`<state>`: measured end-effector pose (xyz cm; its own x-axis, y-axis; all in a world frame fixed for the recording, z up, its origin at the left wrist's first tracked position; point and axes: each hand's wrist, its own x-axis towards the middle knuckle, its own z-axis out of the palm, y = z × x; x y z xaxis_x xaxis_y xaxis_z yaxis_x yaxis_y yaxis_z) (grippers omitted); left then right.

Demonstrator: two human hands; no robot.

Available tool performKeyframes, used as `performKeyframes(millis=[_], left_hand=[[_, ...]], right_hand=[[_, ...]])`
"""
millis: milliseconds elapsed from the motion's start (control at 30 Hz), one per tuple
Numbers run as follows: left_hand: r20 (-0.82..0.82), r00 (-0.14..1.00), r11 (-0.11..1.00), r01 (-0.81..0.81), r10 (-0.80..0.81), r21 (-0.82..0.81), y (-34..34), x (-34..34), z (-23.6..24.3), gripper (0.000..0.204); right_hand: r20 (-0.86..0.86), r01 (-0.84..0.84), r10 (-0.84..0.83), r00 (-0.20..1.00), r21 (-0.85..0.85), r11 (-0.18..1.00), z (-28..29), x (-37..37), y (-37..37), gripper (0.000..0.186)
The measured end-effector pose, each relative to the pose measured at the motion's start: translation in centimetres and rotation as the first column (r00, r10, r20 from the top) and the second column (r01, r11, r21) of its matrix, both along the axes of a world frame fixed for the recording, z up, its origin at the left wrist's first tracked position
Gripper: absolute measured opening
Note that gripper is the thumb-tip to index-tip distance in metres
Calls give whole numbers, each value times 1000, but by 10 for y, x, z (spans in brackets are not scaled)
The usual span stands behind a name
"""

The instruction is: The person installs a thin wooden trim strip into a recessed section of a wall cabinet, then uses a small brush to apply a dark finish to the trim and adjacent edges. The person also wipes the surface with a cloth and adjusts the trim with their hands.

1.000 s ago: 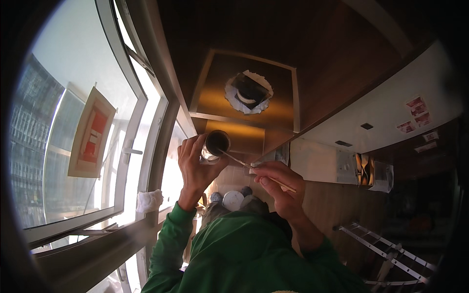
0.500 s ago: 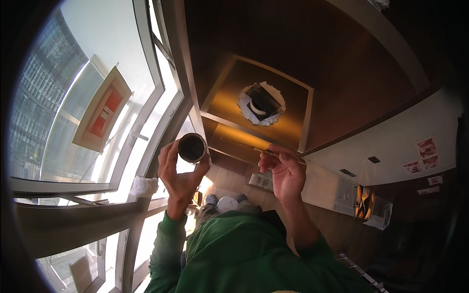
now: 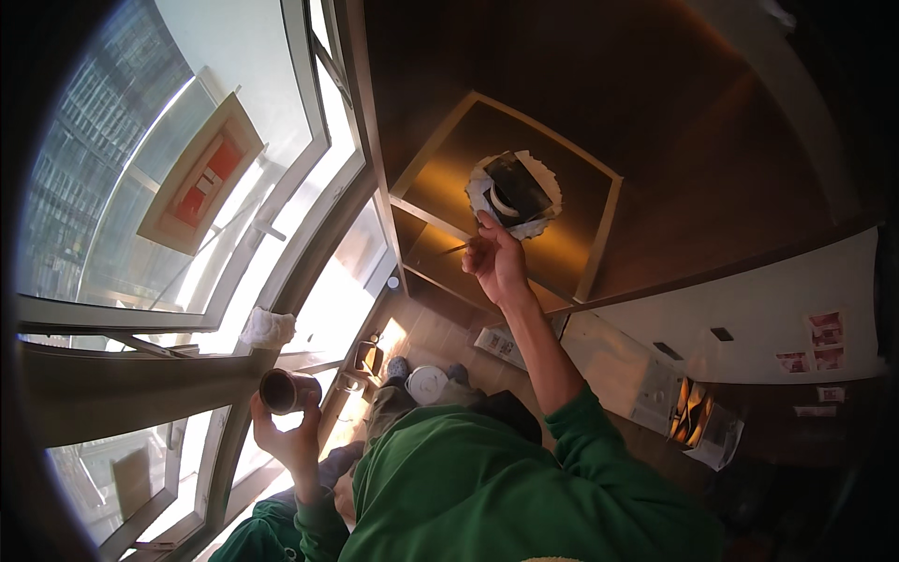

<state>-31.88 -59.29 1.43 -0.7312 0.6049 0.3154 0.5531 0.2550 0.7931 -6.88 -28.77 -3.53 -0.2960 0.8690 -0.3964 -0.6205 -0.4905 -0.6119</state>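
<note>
Low at the left, my left hand [image 3: 288,440] is wrapped round a dark cup [image 3: 281,391] with its mouth showing. My right hand [image 3: 494,262] is raised to a gold sheet edged with pale tape [image 3: 581,248]. Between its fingers is a thin stick [image 3: 456,248], perhaps a brush; its tip is too small to make out. Just above the fingers a ragged white patch [image 3: 545,178] surrounds a dark square piece [image 3: 523,183] with a pale curved band. I cannot tell whether the fingertips touch it.
An open window [image 3: 234,244] with a red-and-cream sheet [image 3: 208,178] stands at the left. A white cloth [image 3: 268,328] lies on its frame. A round white tub [image 3: 428,384] sits on the floor between my feet. Dark wood panelling [image 3: 712,159] fills the upper right.
My left hand has moved down and left with the cup. My right hand has moved up and left to the dark square piece, still holding the thin stick.
</note>
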Motion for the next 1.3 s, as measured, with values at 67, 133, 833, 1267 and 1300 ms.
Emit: performKeyframes(millis=[67,133,833,1267,1300], left_hand=[[18,1000,1000,2,-1,-10,-3,5,-5,49],[-37,999,999,38,-39,-31,1,9,-6,49],[-85,975,977,212,-208,41,40,37,19,39],[-168,985,998,29,-40,-64,2,32,18,46],[-164,986,997,10,-24,-82,1,33,18,46]], right_hand=[[-8,-26,26,1000,20,999,-1,-2,8,59],[-11,-9,10,1000,24,1000,-3,-1,10,56],[260,76,-233,937,498,864,35,5,26,26],[452,32,-403,796,632,774,-2,-59,101,27],[457,29,-405,792,635,772,-4,-60,103,27]])
